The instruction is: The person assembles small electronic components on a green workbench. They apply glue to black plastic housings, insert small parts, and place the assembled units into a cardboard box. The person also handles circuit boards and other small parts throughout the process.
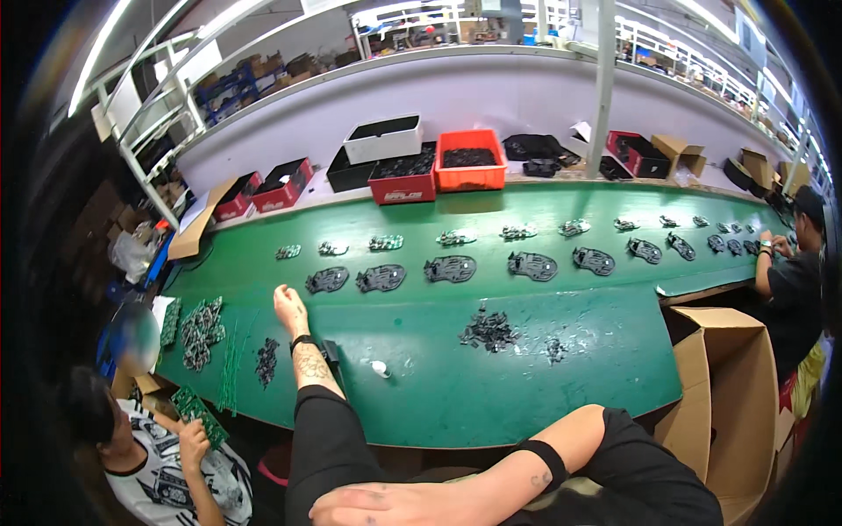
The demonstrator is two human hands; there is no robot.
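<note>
Green worktop (438, 403) lay under the half-curled left hand (290, 307), best kept from nudging the leftmost shell (327, 280), while the right hand (368, 505) rested near, both grips unclear.

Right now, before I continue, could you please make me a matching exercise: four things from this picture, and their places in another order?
Things:
1. Orange bin
2. Small white bottle
3. The wearer's left hand
4. Large cardboard box

Places:
A. On the near part of the green table
B. Right of the table, open
C. Behind the table, holding black parts
D. Beside the leftmost black shell

Right pairs: 1-C, 2-A, 3-D, 4-B
</note>
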